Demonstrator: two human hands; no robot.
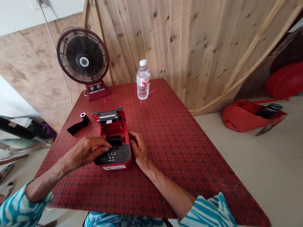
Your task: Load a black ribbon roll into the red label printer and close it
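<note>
A red and black label printer (pixel 114 156) stands on the table, its lid (pixel 108 117) raised and tilted back. Inside the open bay lies a dark roll (pixel 114 141), partly in shadow. My left hand (pixel 88 149) reaches over the printer's left side, with thumb and fingers pinched at the front of the bay. What sits between those fingertips is hidden. Against the printer's right wall, my right hand (pixel 140 149) grips the side near the lid hinge. Left of the lid is a small black roll (pixel 84 119) with a white core, its black strip trailing onto the table.
On the red patterned table (pixel 174 158) a clear water bottle (pixel 143 82) and a dark red fan (pixel 83 60) stand at the back. Wooden boards (pixel 173 41) rise behind. A red bag (pixel 240 116) holding a dark cylinder lies on the floor at right.
</note>
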